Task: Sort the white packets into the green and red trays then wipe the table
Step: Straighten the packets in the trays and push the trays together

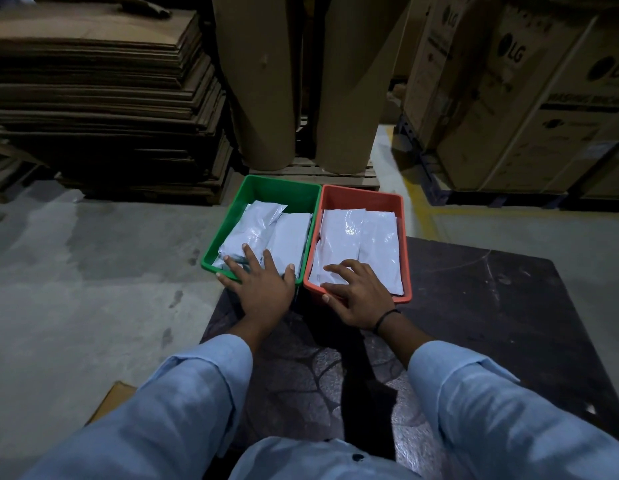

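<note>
A green tray (228, 216) and a red tray (406, 244) stand side by side at the far edge of a dark table (491, 306). Both hold white packets: those in the green tray (263, 223) lie slanted, those in the red tray (363, 233) lie flat. My left hand (261, 284) rests over the green tray's near rim, fingers spread flat on the packets. My right hand (356, 292) lies over the red tray's near rim, fingers spread on its packets, thumb outside the rim.
The green tray overhangs the table's left corner above a concrete floor (93, 271). Behind stand a stack of flat cardboard (103, 98), two big paper rolls (266, 81), and large cartons (526, 98) on pallets.
</note>
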Available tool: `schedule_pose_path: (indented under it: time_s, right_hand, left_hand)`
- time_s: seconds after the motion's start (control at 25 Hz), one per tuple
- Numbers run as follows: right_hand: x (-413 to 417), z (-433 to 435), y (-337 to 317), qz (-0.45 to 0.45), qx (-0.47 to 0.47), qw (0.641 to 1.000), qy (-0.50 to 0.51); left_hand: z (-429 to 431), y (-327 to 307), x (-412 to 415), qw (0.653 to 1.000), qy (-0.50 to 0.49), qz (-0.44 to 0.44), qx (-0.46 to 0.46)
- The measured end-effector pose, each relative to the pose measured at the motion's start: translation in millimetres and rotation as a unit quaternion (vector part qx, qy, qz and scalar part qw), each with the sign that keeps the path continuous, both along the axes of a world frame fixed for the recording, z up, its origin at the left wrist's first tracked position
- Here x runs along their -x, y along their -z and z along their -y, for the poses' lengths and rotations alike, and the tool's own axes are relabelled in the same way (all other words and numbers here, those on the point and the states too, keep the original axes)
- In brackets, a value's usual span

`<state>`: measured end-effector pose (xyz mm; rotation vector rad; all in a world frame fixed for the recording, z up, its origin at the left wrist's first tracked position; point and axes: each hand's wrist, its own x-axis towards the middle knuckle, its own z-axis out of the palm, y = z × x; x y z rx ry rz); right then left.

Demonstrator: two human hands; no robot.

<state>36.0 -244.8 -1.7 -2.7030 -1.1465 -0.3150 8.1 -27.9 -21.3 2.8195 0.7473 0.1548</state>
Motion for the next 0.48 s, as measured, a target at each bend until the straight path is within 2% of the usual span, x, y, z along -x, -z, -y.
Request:
schedule_pose_path:
  time_s: [0.48]
  right_hand:
    - [3.3,-3.1,-1.6,-0.005,-0.003,1.0,0.009]
  left_hand:
    - [-2.2,2.8,-2.5,1.0,0.005,0.01,-0.001]
